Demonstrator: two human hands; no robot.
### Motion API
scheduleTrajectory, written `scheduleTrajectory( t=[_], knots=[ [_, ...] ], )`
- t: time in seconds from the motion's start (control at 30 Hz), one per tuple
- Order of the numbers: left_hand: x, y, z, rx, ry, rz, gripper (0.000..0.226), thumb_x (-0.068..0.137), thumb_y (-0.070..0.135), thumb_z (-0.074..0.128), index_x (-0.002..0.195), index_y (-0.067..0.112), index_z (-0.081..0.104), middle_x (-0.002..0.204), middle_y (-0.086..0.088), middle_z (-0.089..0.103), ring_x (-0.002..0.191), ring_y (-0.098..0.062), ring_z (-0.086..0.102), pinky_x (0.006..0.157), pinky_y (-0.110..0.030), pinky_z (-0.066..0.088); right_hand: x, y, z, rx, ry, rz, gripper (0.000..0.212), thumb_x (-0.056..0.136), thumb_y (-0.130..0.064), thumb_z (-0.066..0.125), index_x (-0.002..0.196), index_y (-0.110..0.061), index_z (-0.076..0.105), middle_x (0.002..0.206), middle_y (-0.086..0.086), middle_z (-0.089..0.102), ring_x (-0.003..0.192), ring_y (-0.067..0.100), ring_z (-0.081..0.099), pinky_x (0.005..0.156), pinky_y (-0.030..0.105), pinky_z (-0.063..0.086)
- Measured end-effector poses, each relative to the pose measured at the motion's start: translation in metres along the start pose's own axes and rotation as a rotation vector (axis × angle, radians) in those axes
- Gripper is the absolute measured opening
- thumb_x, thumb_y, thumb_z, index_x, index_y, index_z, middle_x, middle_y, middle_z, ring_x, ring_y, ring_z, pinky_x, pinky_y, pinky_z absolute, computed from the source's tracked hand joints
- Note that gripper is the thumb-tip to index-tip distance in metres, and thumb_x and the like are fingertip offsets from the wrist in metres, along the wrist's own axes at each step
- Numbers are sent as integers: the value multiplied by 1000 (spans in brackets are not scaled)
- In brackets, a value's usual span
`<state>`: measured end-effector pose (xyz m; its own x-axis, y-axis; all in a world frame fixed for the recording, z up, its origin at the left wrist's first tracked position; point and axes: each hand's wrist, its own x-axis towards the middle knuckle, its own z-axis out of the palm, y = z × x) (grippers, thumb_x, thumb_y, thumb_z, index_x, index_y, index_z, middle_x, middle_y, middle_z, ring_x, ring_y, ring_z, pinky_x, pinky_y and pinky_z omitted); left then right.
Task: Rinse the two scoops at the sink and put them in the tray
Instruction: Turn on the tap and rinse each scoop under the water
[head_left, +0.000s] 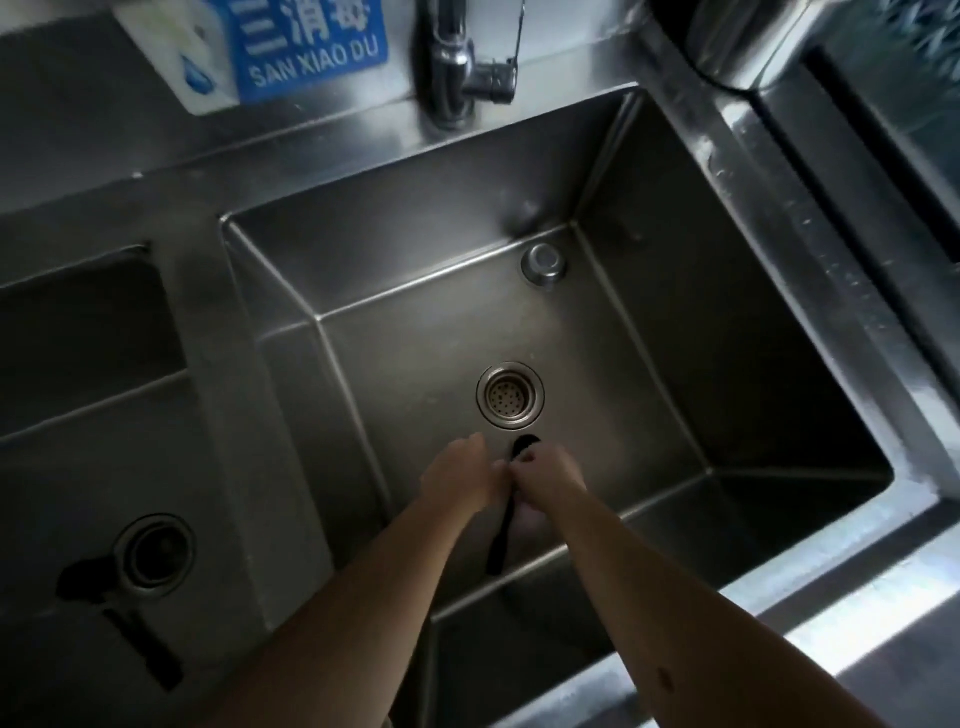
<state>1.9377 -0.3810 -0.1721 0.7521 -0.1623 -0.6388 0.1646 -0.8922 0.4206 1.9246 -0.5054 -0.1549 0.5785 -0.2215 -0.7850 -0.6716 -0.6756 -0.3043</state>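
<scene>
Black plastic, in the fingers: a slim black plastic scoop is pinched near its bowl end by the right hand, fingers curled tight around it.
Left hand: fingers bunched together and pressed against the scoop and the right hand's fingertips; the exact grip cannot be told.
Scoop's long axis: runs near to far, dark rounded bowl pointing away toward the drain, flat strap-like handle hanging down toward the person.
Where it is: held above the floor of the deep brushed stainless-steel sink basin, just short of the round perforated metal drain strainer.
Second scoop: a matching black long-handled scoop lies in the shallower steel basin on the left, bowl beside that basin's round drain, handle angled toward the near right.
Fixtures: chrome tap at the back rim; blue sign reading "SAN XIAO DU" behind it.
</scene>
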Motion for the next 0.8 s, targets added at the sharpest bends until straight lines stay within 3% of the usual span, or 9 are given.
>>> scheduleTrajectory(
  t=[0.07,0.2,0.33,0.4,0.5,0.6,0.7,0.8],
  knots=[
    [-22,-3,-36,74,92,113,40,89,38,55,118,11,55,119,-18,62,112,-37,58,89,-43,48,-30,-26,-9,9,95,-106,25,81,-31,60,96,-17,73,101,9,74,100,30,66,72,28,45],
    [-78,-25,-106,156,336,260,36,87,31,56,116,11,58,117,-16,59,111,-35,55,90,-43,48,-88,-84,-7,-71,157,-352,45,88,-28,55,132,-19,58,129,11,65,120,31,58,92,31,44],
    [-136,-66,-154,159,511,335,41,86,25,56,124,9,59,133,-18,50,125,-34,47,99,-44,42,-141,-143,23,-115,201,-539,52,89,-20,50,140,-20,44,128,17,64,116,35,59,90,36,46],
    [-162,-96,-172,122,544,284,44,88,28,51,129,14,54,135,-14,50,125,-32,47,99,-45,42,-166,-172,46,-127,233,-663,42,89,-19,51,131,-21,49,121,13,68,108,32,64,83,33,47],
    [-192,-154,-189,2,547,164,38,93,34,44,126,19,53,129,-10,55,115,-29,53,96,-42,44,-196,-208,90,-233,275,-849,26,93,-25,50,118,-25,54,123,3,64,112,22,62,91,35,52],
    [-211,-219,-194,-18,493,29,43,91,44,42,124,19,54,128,-9,57,115,-29,56,95,-45,47,-214,-233,143,-248,234,-939,29,91,-25,48,119,-30,55,126,-3,62,111,15,58,86,31,51],
    [-221,-279,-185,-89,456,-105,38,88,46,44,119,24,52,121,-6,61,109,-26,60,80,-41,51,-218,-251,199,-248,93,-888,32,90,-28,52,121,-34,54,117,-6,65,91,7,58,69,22,42],
    [-225,-330,-168,-190,417,-213,29,86,36,47,112,26,54,109,-4,64,92,-23,63,68,-35,51,-205,-264,252,-211,-13,-781,23,92,-31,51,115,-31,58,101,-9,68,78,2,60,65,23,48]
  ],
)
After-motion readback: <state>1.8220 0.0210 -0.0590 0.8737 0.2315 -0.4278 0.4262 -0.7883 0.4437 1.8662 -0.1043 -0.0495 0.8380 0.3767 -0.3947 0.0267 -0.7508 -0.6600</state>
